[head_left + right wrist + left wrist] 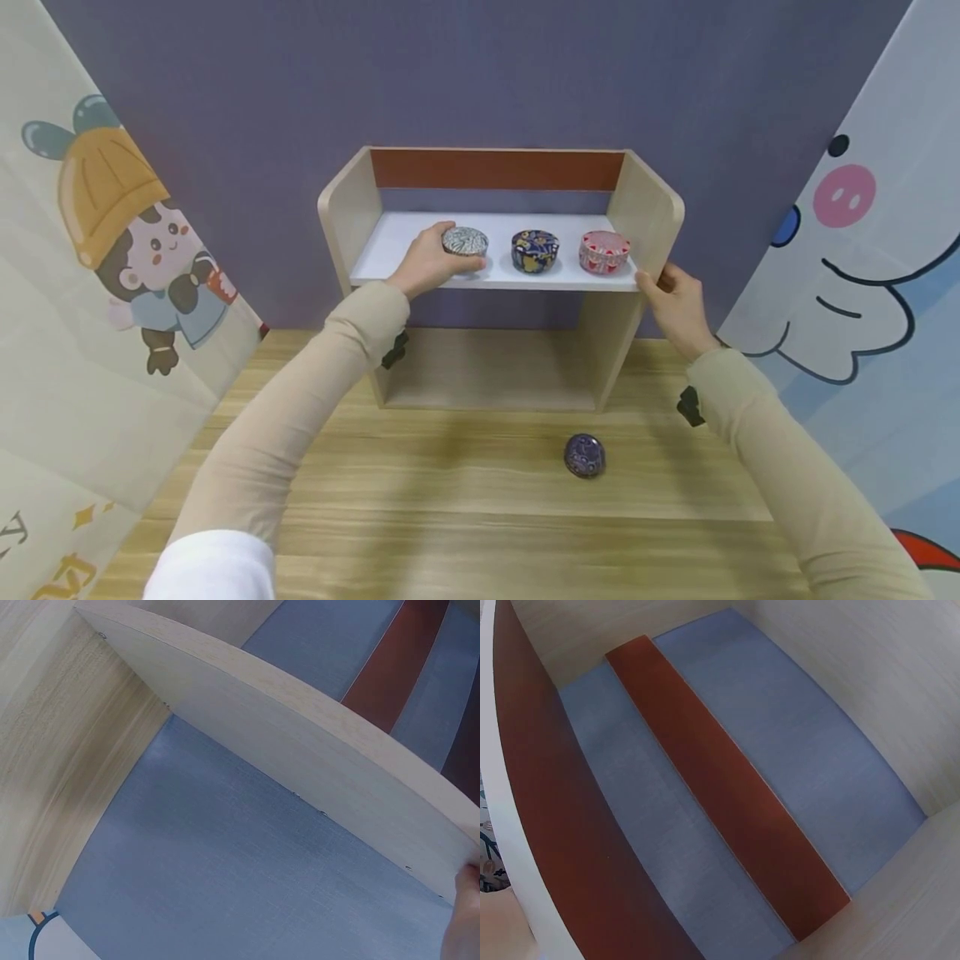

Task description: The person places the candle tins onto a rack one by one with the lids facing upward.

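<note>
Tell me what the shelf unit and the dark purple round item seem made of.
Shelf unit: probably wood-based board, fairly matt; its side panels show pale grain.

Dark purple round item: possibly printed metal, glossy, given its bright highlights; plastic remains possible.

1 hand, lower right, touching pale side panel | red-brown strip beyond panel | wood-grain surface, left

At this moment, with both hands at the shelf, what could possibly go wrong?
The left hand pinches the black-and-white tin toward the front of the white board; a slip might drop it. Swinging right, that hand could knock the blue-and-yellow tin. The right hand grips the right side panel; a tug there might jolt the red-and-pink tin close by.
</note>
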`<act>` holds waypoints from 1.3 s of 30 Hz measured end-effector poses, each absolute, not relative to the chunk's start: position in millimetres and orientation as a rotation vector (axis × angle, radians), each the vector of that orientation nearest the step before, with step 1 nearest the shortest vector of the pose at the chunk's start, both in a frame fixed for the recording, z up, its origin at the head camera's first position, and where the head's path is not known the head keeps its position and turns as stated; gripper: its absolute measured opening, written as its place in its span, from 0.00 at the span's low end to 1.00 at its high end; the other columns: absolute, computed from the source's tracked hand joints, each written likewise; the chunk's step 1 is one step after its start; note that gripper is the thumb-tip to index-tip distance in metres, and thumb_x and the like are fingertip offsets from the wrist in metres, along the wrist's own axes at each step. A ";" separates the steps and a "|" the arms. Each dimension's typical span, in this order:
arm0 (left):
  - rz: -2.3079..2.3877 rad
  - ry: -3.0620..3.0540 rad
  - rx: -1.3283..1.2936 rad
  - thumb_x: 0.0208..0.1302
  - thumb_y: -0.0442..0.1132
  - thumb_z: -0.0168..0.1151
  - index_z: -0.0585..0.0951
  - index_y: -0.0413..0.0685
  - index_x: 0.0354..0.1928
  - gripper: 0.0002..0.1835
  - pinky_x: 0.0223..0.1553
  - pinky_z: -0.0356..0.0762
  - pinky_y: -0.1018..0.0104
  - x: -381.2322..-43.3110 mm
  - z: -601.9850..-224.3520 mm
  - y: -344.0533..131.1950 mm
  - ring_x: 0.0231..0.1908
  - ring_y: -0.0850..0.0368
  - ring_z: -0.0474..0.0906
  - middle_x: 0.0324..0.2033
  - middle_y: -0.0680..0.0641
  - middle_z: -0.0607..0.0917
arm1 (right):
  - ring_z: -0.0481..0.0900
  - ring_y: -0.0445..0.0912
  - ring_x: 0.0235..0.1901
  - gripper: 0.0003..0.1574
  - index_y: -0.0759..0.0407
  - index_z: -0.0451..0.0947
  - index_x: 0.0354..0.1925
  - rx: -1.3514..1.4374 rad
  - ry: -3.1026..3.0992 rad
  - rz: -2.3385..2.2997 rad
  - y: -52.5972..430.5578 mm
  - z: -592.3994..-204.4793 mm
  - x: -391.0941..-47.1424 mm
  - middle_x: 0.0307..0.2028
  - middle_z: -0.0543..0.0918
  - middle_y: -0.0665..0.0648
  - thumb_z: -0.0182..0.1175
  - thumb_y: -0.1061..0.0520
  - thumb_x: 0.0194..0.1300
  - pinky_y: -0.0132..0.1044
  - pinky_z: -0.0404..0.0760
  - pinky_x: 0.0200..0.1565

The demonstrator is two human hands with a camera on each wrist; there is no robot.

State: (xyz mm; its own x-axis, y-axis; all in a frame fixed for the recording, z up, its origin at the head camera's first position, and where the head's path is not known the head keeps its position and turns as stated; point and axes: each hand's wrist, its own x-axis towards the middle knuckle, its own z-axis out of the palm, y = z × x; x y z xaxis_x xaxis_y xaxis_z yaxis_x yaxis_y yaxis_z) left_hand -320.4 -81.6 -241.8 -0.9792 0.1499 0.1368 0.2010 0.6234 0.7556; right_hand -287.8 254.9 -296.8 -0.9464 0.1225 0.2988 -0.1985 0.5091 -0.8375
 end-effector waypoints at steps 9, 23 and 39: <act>-1.273 -2.783 -0.312 0.47 0.53 0.70 0.55 0.41 0.68 0.51 0.65 0.59 0.56 -321.0 -242.2 -80.5 0.62 0.47 0.62 0.64 0.39 0.65 | 0.74 0.47 0.51 0.33 0.65 0.65 0.62 0.059 -2.425 1.388 255.4 -297.4 -289.2 0.57 0.73 0.66 0.50 0.45 0.66 0.36 0.75 0.53; -1.273 -2.779 -0.335 0.48 0.54 0.69 0.57 0.43 0.68 0.49 0.62 0.64 0.58 -320.9 -244.6 -81.5 0.58 0.48 0.66 0.62 0.40 0.67 | 0.74 0.44 0.49 0.32 0.66 0.66 0.61 0.064 -2.421 1.359 254.6 -298.7 -288.1 0.56 0.74 0.66 0.50 0.47 0.66 0.31 0.76 0.50; -1.260 -2.787 -0.344 0.48 0.54 0.69 0.56 0.42 0.68 0.49 0.64 0.61 0.57 -319.8 -243.2 -80.9 0.61 0.48 0.63 0.63 0.40 0.66 | 0.74 0.50 0.52 0.32 0.66 0.64 0.62 0.067 -2.415 1.382 253.2 -295.5 -286.4 0.57 0.73 0.67 0.49 0.48 0.67 0.40 0.75 0.55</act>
